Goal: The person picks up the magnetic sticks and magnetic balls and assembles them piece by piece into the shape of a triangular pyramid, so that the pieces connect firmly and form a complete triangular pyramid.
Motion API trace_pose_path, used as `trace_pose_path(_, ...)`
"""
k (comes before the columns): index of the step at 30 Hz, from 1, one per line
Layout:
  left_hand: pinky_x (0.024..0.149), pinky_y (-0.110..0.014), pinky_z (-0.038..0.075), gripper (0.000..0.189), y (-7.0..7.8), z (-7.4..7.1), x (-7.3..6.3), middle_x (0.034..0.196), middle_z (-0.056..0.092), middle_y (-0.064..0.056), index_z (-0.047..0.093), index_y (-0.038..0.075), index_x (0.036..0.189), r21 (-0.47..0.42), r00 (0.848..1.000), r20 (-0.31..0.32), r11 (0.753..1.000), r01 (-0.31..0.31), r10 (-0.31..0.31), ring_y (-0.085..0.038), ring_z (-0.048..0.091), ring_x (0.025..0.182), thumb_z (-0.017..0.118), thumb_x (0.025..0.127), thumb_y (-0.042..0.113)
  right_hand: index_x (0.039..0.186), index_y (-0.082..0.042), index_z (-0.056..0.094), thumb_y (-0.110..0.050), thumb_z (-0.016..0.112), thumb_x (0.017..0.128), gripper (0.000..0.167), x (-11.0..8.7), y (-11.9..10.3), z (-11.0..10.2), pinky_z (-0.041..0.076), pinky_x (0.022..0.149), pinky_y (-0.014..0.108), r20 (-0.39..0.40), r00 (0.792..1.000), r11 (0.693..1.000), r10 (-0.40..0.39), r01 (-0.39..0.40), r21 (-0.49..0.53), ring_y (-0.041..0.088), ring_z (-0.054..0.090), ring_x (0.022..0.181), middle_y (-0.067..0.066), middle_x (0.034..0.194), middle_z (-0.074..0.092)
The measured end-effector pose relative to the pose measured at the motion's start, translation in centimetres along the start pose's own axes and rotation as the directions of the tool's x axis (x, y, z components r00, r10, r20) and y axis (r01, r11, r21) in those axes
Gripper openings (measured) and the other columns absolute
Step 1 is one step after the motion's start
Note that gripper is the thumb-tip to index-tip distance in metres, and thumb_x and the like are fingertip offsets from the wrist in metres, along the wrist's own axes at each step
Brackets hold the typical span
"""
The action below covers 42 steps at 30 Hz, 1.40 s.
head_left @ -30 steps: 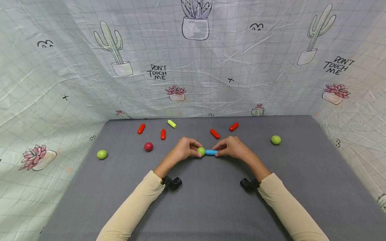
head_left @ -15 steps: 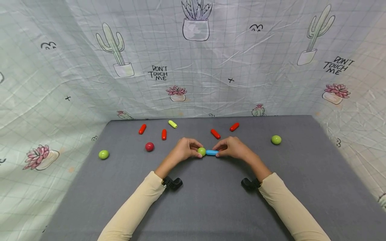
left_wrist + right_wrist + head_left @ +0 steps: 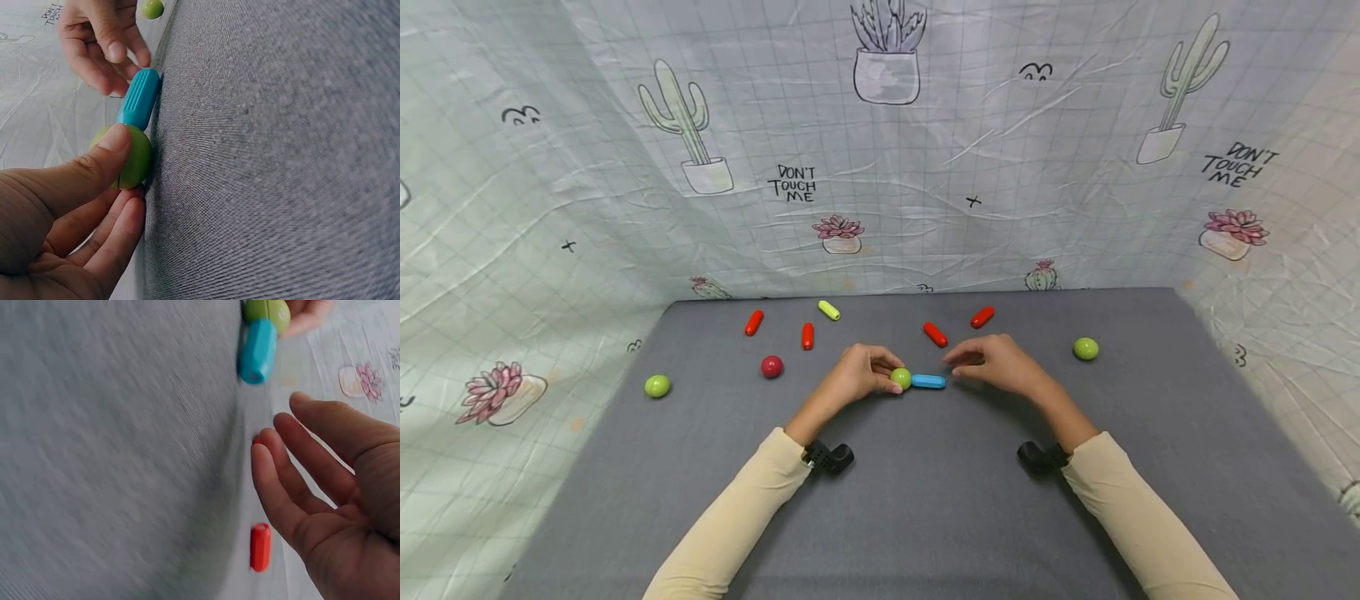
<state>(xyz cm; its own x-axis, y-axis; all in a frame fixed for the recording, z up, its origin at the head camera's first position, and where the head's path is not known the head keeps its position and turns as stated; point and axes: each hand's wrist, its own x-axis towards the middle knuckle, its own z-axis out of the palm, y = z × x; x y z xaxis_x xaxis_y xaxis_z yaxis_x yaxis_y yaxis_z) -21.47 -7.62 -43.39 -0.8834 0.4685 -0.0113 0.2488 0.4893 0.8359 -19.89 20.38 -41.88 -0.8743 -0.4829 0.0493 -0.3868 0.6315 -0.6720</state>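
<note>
My left hand [image 3: 867, 371] pinches a green ball [image 3: 901, 379] between thumb and fingers, low over the grey cloth. A blue ridged rod [image 3: 928, 381] touches the ball's right side and lies along the cloth; in the left wrist view the rod [image 3: 139, 100] stands end-on against the ball [image 3: 139, 156]. To the right of the rod's free end, my right hand [image 3: 996, 363] hovers with nothing in its fingers. In the right wrist view its fingers [image 3: 269, 465] are relaxed and apart from the rod [image 3: 257, 353].
Behind the hands lie several red rods [image 3: 936, 334] and a yellow-green rod [image 3: 829, 310]. A red ball [image 3: 771, 367] is left of my left hand. Green balls sit far left [image 3: 657, 386] and far right [image 3: 1086, 348]. A printed curtain [image 3: 910, 167] hangs behind the grey-covered table [image 3: 925, 500].
My right hand has let go of the blue rod and moved off to the right. My left hand still pinches the green ball in the same place.
</note>
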Motion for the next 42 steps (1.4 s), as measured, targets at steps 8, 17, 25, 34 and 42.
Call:
trace_pose_path(8, 0.077, -0.024, 0.059, 0.032, 0.0, -0.1, 0.0, 0.098, 0.078, -0.009, 0.079, 0.003, 0.105, 0.032, 1.000, 0.006, 1.000, -0.001, 0.001, -0.015, 0.074, 0.089, 0.090, 0.074, 0.004, 0.115, -0.005, 0.076, -0.010, 0.075, 0.093, 0.022, 0.5, 0.6, -2.3, 0.057, 0.092, 0.045, -0.116, 0.993, 0.999, 0.011, -0.015, -0.035, 0.024, 0.070, 0.102, 0.008, 0.112, 0.075)
trace_pose_path(17, 0.078, -0.024, 0.058, 0.031, 0.1, -0.2, 0.1, 0.100, 0.078, -0.009, 0.079, 0.005, 0.105, 0.064, 1.000, 0.011, 0.998, 0.003, -0.003, -0.016, 0.073, 0.091, 0.089, 0.076, 0.005, 0.116, -0.004, 0.075, -0.004, 0.069, 0.096, 0.020, 2.3, 3.1, -4.6, 0.056, 0.094, 0.049, -0.162, 0.986, 0.995, 0.032, -0.047, -0.088, 0.031, 0.069, 0.107, 0.014, 0.113, 0.074)
trace_pose_path(25, 0.078, -0.022, 0.058, 0.032, -0.1, -0.2, 0.1, 0.101, 0.078, -0.009, 0.079, 0.004, 0.106, 0.062, 1.000, 0.021, 0.998, -0.019, 0.018, -0.015, 0.073, 0.091, 0.089, 0.076, 0.005, 0.117, -0.004, 0.075, -0.008, 0.070, 0.097, 0.021, 3.1, 5.6, -6.0, 0.054, 0.095, 0.052, -0.158, 0.985, 0.992, 0.073, -0.088, -0.094, 0.036, 0.067, 0.111, 0.017, 0.116, 0.073)
trace_pose_path(34, 0.077, -0.022, 0.058, 0.032, 0.0, -0.2, 0.1, 0.101, 0.078, -0.009, 0.078, 0.003, 0.106, 0.054, 0.999, 0.029, 0.998, -0.020, 0.019, -0.014, 0.073, 0.090, 0.088, 0.076, 0.004, 0.123, -0.007, 0.073, -0.014, 0.074, 0.095, 0.029, 3.1, 8.1, -6.2, 0.049, 0.100, 0.055, -0.175, 0.972, 0.984, 0.160, -0.171, -0.046, 0.038, 0.061, 0.121, 0.020, 0.126, 0.069)
trace_pose_path(42, 0.077, -0.021, 0.057, 0.032, 0.0, -0.4, 0.1, 0.102, 0.078, -0.007, 0.079, 0.005, 0.108, 0.070, 1.000, 0.031, 0.998, -0.007, 0.004, -0.012, 0.072, 0.089, 0.088, 0.078, 0.005, 0.133, -0.010, 0.068, -0.018, 0.076, 0.094, 0.040, 3.3, 9.2, -6.4, 0.048, 0.096, 0.054, -0.143, 0.969, 0.978, 0.200, -0.206, -0.027, 0.039, 0.058, 0.122, 0.022, 0.132, 0.064)
